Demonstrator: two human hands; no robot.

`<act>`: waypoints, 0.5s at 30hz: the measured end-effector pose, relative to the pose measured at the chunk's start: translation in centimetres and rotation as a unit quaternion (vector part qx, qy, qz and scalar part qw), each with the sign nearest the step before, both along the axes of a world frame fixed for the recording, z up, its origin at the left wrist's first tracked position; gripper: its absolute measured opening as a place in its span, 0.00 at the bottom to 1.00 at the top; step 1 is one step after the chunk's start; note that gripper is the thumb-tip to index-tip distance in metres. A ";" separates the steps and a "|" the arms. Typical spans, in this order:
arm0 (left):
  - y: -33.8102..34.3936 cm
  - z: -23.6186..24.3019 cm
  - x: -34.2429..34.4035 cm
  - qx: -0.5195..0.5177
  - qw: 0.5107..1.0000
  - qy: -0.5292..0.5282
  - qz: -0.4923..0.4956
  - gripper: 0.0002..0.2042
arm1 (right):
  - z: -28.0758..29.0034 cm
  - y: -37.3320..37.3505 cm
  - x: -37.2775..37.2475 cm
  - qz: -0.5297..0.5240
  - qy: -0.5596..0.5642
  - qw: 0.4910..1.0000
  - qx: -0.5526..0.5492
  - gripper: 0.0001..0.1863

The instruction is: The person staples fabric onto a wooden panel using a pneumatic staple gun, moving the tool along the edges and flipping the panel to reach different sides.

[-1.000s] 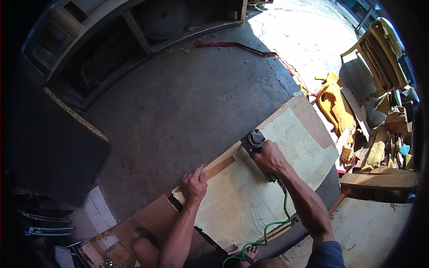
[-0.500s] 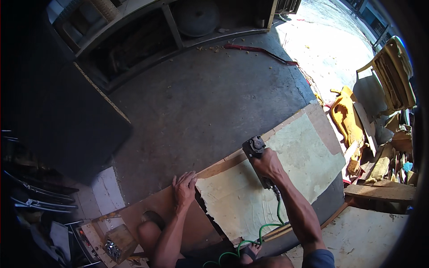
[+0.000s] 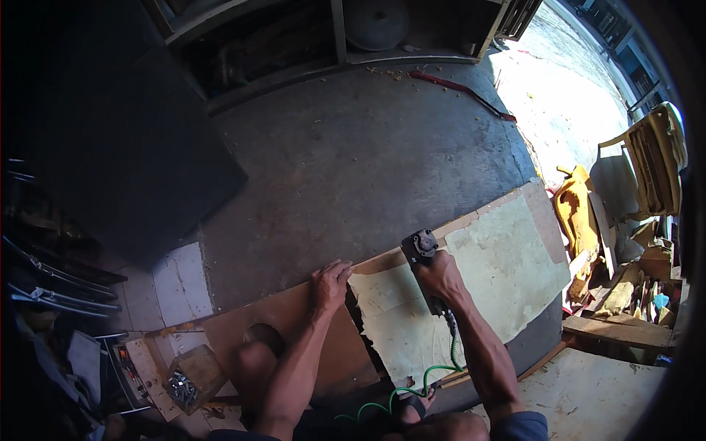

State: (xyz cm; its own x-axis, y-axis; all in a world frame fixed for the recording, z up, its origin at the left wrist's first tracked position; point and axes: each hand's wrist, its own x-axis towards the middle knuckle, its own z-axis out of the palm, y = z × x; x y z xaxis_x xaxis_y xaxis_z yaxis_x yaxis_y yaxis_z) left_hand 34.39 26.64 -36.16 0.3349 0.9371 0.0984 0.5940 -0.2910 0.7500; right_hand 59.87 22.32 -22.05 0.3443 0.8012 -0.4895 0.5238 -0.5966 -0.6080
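Observation:
My right hand (image 3: 440, 272) grips a black pneumatic nail or staple gun (image 3: 422, 245) over a long wooden strip along the far edge of a board, partly covered by a pale, torn-edged sheet (image 3: 494, 275). A green coiled hose (image 3: 426, 386) runs from the tool down toward me. My left hand (image 3: 331, 283) rests with fingers stretched out on the board's far edge, at the pale sheet's left end beside a brown panel (image 3: 294, 353). Whether the tool's nose touches the wood is hidden.
A wooden box of metal fasteners (image 3: 193, 376) sits lower left, near dark tubing (image 3: 55, 283). A dark panel (image 3: 132, 169) stands left, a cabinet (image 3: 338, 29) beyond the concrete floor. A red-and-black bar (image 3: 463, 92) lies there. Wood and foam scraps (image 3: 638, 283) and an old chair (image 3: 647, 162) are right.
My left hand has moved left along the board's edge to the pale sheet's end, its fingers straightening. The tool stays in my right hand. The view has swung, shifting the background.

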 end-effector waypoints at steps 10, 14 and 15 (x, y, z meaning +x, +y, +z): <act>-0.5 -0.8 0.3 -0.113 0.987 -0.105 0.052 0.11 | -2.1 -0.8 -5.9 0.031 -0.023 0.999 -0.019 0.21; -0.4 -0.3 -0.6 -0.112 0.981 -0.154 0.042 0.19 | -2.0 -0.4 -6.7 0.008 0.022 0.998 -0.055 0.21; -0.4 -0.2 -1.0 -0.106 0.984 -0.141 0.036 0.23 | -1.1 -0.3 -7.4 0.030 0.032 0.999 -0.015 0.20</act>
State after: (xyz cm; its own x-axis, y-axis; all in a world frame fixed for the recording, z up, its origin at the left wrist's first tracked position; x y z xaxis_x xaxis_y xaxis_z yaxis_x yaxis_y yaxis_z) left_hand 33.43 26.20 -36.38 0.2554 0.9666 -0.0231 0.3675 -0.0749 0.9270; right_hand 52.46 22.00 -23.17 0.2633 0.8039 -0.5333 0.5190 -0.5841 -0.6241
